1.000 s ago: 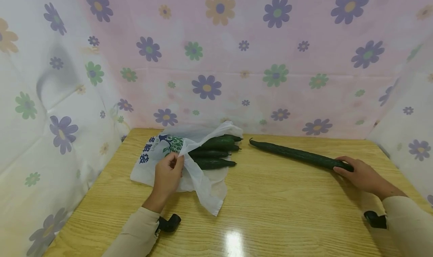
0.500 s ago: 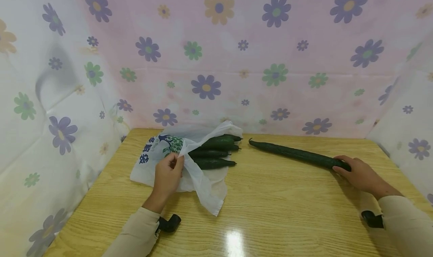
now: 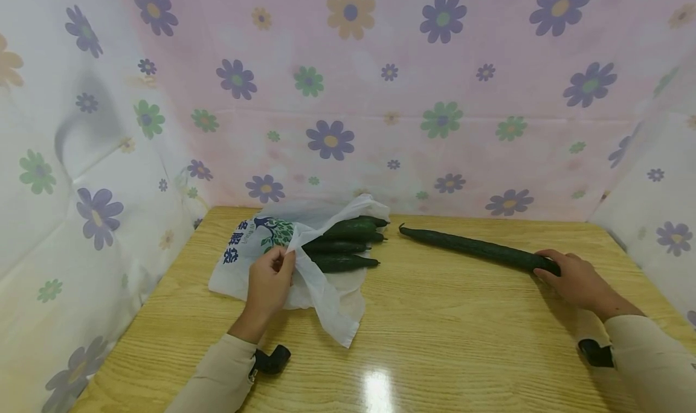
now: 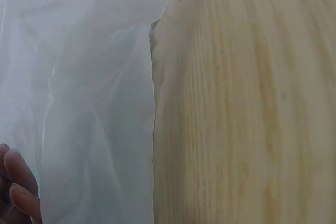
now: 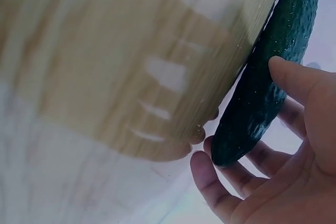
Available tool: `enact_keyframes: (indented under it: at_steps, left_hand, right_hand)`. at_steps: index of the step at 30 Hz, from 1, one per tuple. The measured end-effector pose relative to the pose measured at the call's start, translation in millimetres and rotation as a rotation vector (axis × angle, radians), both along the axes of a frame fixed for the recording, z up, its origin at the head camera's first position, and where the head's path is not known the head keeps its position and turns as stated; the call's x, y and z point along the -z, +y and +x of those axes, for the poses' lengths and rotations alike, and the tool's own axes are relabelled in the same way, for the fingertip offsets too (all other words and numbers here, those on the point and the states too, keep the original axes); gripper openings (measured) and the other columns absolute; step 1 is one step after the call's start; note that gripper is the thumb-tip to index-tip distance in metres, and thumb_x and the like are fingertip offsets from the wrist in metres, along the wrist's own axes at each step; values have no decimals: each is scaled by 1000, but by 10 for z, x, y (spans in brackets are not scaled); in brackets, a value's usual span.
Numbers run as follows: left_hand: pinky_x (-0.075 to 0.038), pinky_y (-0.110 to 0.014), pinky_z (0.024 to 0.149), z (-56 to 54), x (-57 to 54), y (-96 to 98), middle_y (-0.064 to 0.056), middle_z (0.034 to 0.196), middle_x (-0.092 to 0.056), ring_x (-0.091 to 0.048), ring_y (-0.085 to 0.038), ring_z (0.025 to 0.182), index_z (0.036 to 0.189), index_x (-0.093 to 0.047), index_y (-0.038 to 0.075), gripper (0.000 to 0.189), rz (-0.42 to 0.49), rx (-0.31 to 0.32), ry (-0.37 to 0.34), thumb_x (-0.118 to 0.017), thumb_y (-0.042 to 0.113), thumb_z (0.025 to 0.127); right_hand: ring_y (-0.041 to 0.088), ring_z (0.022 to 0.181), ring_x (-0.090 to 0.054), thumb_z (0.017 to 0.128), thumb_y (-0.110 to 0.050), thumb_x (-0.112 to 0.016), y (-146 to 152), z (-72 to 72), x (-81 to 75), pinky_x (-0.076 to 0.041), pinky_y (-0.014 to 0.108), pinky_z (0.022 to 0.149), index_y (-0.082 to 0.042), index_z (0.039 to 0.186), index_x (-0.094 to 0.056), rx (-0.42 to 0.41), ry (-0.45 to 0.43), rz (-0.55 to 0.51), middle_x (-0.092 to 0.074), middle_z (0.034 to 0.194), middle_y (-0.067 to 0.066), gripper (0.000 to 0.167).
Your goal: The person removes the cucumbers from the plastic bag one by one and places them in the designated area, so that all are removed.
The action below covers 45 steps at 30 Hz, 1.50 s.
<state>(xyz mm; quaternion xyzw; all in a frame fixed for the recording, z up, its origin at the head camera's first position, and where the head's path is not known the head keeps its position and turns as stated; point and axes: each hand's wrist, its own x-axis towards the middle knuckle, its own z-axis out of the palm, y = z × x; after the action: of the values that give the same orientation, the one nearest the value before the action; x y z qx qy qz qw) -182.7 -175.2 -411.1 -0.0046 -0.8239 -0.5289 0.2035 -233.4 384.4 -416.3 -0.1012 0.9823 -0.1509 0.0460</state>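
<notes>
A white plastic bag [image 3: 228, 280] with a printed tree and blue lettering lies at the left of the table, its mouth facing right. My left hand [image 3: 270, 277] pinches the near edge of that mouth between thumb and fingers. Several dark green cucumbers [image 3: 345, 262] lie inside, their stem ends showing. On the right, my right hand [image 3: 579, 283] grips the blunt end of a long cucumber [image 3: 478, 248], its stem end pointing left toward the bag. In the right wrist view the thumb lies along one side of this cucumber [image 5: 268, 82], with fingers round the other.
The wooden table [image 3: 435, 340] extends below and between both hands. Flower-printed cloth [image 3: 380, 99] hangs behind it and at both sides. A black camera mount [image 3: 272, 360] sits on each wrist.
My right hand and the long cucumber have shifted slightly left. The left hand, the bag and the cucumbers inside it stay where they were.
</notes>
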Motion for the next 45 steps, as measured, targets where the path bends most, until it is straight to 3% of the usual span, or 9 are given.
enact_keyframes:
  at_steps: [8, 15, 26, 36, 45]
  left_hand:
    - [-46, -24, 52, 6, -6, 7, -7, 70, -56, -53, -16, 57, 81, -61, 6, 22, 8, 4, 5, -57, 16, 100]
    - [-46, -25, 52, -1, 10, -1, -6, 69, -56, -54, -14, 56, 79, -60, 7, 23, -3, -1, 17, -58, 15, 100]
    - [-46, -24, 52, 8, 0, -4, -7, 70, -57, -53, -14, 57, 80, -60, 7, 23, -3, 5, 11, -58, 16, 100]
    - [-47, -24, 53, 4, 12, -1, -7, 70, -57, -53, -14, 57, 82, -61, 6, 22, -8, 6, 9, -57, 16, 101]
    - [-47, -24, 53, 1, 4, -1, -7, 70, -56, -53, -15, 57, 81, -61, 6, 22, -6, 5, 11, -57, 16, 100]
  right_hand:
    - [62, 105, -51, 104, -32, -52, -3, 4, 11, -47, 64, 76, 11, 139, -41, -12, -10, -7, -45, 124, 48, 57]
    - [58, 103, -54, 103, -32, -55, -15, 18, 5, -49, 59, 73, 11, 138, -42, -1, -3, -20, -47, 123, 47, 58]
    - [52, 102, -55, 102, -28, -56, -82, 50, -58, -49, 57, 73, 9, 133, -51, -2, 75, -46, -51, 120, 41, 48]
    - [55, 107, -54, 101, -25, -60, -267, 50, -148, -48, 63, 79, 6, 131, -55, -29, 167, -72, -52, 125, 39, 43]
    - [55, 112, -52, 103, -22, -56, -519, 83, -246, -45, 66, 84, 5, 132, -56, -61, 169, -114, -50, 130, 37, 40]
